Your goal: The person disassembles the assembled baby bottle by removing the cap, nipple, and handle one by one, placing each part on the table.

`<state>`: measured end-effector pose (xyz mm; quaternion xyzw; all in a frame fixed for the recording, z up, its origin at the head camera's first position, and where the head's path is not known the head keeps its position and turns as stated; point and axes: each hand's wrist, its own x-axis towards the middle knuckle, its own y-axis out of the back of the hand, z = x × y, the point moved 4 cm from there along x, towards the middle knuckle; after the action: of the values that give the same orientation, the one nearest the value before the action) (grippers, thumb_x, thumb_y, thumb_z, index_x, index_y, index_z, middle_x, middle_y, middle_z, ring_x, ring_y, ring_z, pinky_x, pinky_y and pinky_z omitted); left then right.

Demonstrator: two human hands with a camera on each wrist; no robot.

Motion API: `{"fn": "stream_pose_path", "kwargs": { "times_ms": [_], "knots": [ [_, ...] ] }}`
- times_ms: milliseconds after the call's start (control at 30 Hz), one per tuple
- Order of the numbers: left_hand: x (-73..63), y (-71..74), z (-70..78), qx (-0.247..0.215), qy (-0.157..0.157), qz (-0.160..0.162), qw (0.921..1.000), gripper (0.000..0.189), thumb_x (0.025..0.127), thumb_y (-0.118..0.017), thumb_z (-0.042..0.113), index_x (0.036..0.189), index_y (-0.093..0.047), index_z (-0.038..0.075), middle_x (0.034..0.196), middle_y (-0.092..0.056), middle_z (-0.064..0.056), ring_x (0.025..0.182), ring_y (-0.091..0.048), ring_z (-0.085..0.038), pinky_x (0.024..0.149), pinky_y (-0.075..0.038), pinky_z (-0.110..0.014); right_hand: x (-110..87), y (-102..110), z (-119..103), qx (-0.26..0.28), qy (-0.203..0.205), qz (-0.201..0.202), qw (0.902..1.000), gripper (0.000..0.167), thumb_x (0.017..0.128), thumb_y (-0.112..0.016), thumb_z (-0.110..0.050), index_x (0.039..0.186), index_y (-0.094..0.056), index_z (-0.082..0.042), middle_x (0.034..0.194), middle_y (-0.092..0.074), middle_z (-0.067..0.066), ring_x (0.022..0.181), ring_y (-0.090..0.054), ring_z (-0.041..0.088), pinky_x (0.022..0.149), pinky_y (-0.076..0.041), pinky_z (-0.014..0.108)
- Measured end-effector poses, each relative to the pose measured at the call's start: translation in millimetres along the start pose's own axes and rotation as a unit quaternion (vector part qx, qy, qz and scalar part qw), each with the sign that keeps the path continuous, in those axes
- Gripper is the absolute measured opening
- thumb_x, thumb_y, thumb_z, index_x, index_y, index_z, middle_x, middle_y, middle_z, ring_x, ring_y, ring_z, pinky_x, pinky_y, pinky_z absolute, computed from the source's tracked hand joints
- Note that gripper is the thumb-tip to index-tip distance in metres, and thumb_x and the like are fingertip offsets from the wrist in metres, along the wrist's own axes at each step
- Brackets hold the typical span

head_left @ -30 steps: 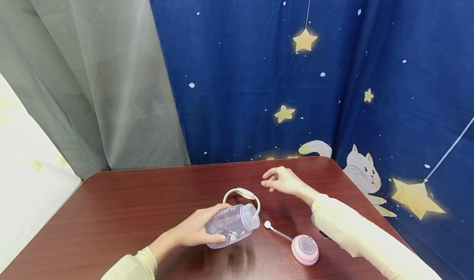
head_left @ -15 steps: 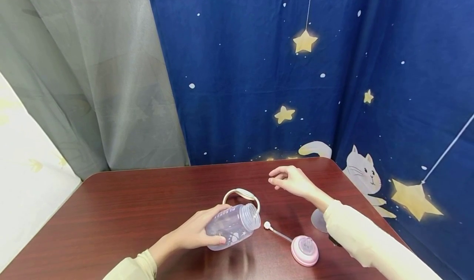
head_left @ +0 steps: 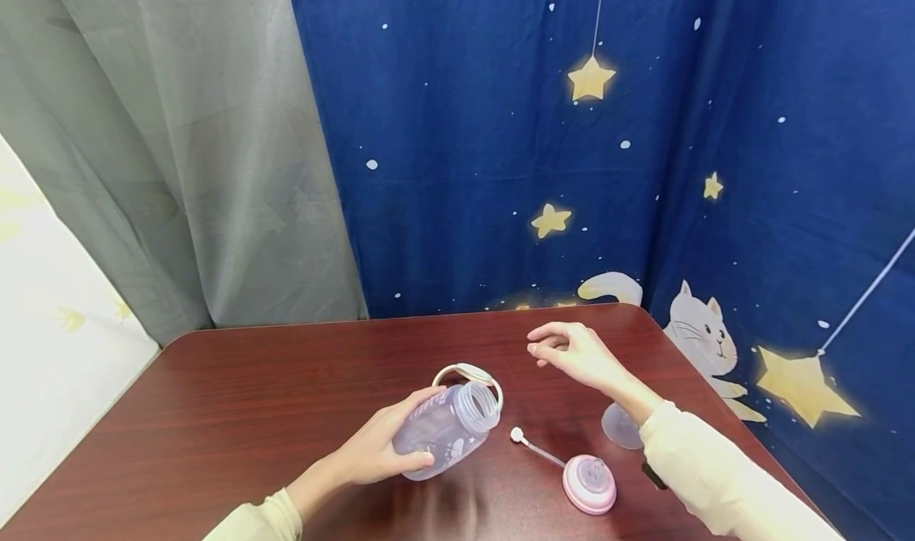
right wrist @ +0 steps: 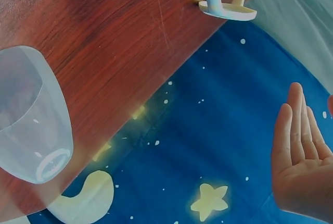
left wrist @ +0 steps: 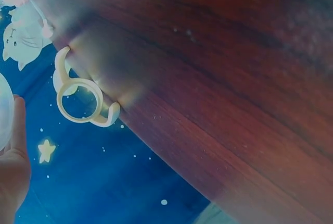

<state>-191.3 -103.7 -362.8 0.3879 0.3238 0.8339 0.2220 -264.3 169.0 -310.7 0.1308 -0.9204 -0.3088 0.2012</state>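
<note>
My left hand grips a clear baby bottle round its side. The bottle is tilted, its uncapped threaded mouth facing up and to the right. In the left wrist view only a sliver of the bottle shows. Behind it on the table stands a cream two-handled bottle holder, whose ring is visible in the left wrist view. A pink-collared nipple lies to the right, its straw and white weighted end pointing left. Holding nothing, my right hand hovers above the table, fingers loosely bent.
A clear dome cap stands on the table beside my right forearm, partly hidden by the sleeve in the head view. The dark red table ends at a blue star-patterned curtain and a grey curtain.
My right hand has drifted to the right, and the clear cap has come into sight beside the sleeve. The bottle's mouth has tipped slightly upward in my left hand.
</note>
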Motion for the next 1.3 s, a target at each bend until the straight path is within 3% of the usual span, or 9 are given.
{"fn": "stream_pose_path", "kwargs": {
  "times_ms": [633, 1300],
  "knots": [
    [-2.0, 0.1, 5.8, -0.069, -0.003, 0.03, 0.9971, 0.07, 0.071, -0.07, 0.023, 0.13, -0.033, 0.014, 0.112, -0.052, 0.0, 0.09, -0.053, -0.014, 0.074, -0.043, -0.031, -21.4, 7, -14, 0.065, 0.013, 0.023, 0.9976, 0.026, 0.081, -0.064, -0.024, 0.102, -0.062, -0.008, 0.086, -0.064, 0.003, 0.075, -0.062, 0.019, 0.071, -0.046, 0.028],
    [-3.9, -5.1, 6.3, -0.084, 0.007, 0.024, 0.9962, 0.07, 0.071, -0.072, 0.023, 0.127, -0.032, 0.013, 0.112, -0.054, -0.002, 0.093, -0.054, -0.014, 0.076, -0.043, -0.03, -38.5, 6, -19, 0.052, 0.017, 0.042, 0.9976, 0.021, 0.083, -0.062, -0.02, 0.101, -0.063, -0.009, 0.084, -0.065, -0.001, 0.074, -0.062, 0.013, 0.07, -0.046, 0.027]
  ]
}}
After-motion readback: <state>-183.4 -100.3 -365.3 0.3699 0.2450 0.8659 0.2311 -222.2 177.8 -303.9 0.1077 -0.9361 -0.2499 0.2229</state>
